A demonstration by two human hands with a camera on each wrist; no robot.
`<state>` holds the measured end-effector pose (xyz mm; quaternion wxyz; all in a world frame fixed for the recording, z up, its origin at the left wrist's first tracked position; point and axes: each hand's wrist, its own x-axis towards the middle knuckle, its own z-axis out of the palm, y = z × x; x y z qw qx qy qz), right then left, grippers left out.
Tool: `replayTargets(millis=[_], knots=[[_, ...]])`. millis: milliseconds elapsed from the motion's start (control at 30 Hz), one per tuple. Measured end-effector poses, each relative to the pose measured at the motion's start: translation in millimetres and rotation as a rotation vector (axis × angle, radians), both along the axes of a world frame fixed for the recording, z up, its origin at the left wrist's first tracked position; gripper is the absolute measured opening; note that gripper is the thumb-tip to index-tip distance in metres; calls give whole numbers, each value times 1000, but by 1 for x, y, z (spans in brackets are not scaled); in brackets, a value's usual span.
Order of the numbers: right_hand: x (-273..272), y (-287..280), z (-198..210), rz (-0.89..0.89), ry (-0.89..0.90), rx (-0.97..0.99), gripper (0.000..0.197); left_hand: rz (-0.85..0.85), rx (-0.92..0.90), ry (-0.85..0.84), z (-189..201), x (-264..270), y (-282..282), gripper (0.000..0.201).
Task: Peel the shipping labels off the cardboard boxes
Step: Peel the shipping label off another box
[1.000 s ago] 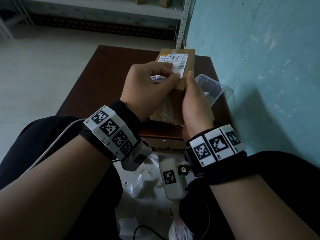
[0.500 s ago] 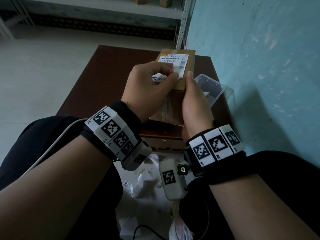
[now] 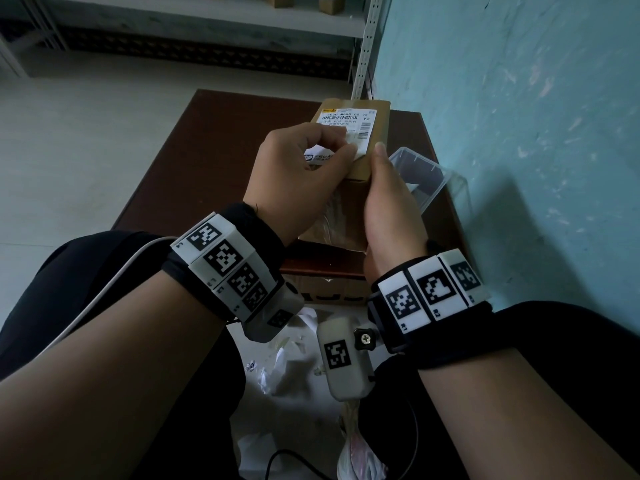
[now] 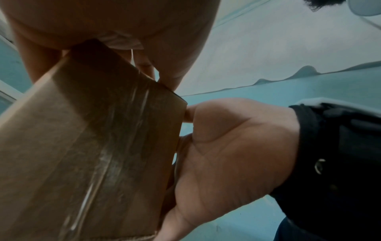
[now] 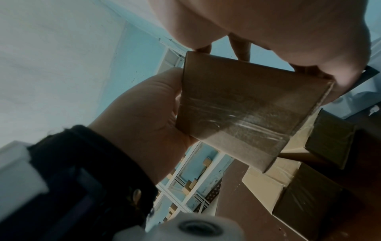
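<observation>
Shipping label (image 3: 349,128) lies on the top face of the cardboard box (image 3: 356,168), held up between both hands. From the head view, the left hand (image 3: 298,171) pinches the label's near edge, while the right hand (image 3: 391,206) grips the box's right side. Only the wrist views show clear tape (image 5: 247,119) across the box's underside, and more boxes (image 5: 309,187) lie below the right hand.

Matt brown cardboard box (image 3: 360,168) bears a white paper label (image 3: 349,121) and glossy, wrinkled clear tape (image 5: 243,120).
</observation>
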<state>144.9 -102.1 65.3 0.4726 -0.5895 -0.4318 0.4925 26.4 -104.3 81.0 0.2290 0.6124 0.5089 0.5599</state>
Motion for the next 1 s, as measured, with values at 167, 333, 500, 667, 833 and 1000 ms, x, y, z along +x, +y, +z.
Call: replayTargets(millis=[167, 333, 500, 667, 833, 1000], knots=[[0, 0, -1, 11, 22, 6, 74, 10, -2, 9, 0, 0, -1, 6], [-1, 1, -1, 19, 37, -2, 87, 16, 0, 25, 0, 0, 0, 6], [-2, 1, -2, 17, 29, 0, 90, 21, -10, 27, -1, 0, 1, 7], [-1, 0, -1, 11, -7, -5, 84, 35, -13, 12, -2, 0, 1, 7], [0, -1, 1, 10, 0, -7, 82, 29, -21, 14, -1, 0, 1, 4], [-1, 0, -1, 11, 33, -12, 74, 27, -30, 29, 0, 0, 1, 5]])
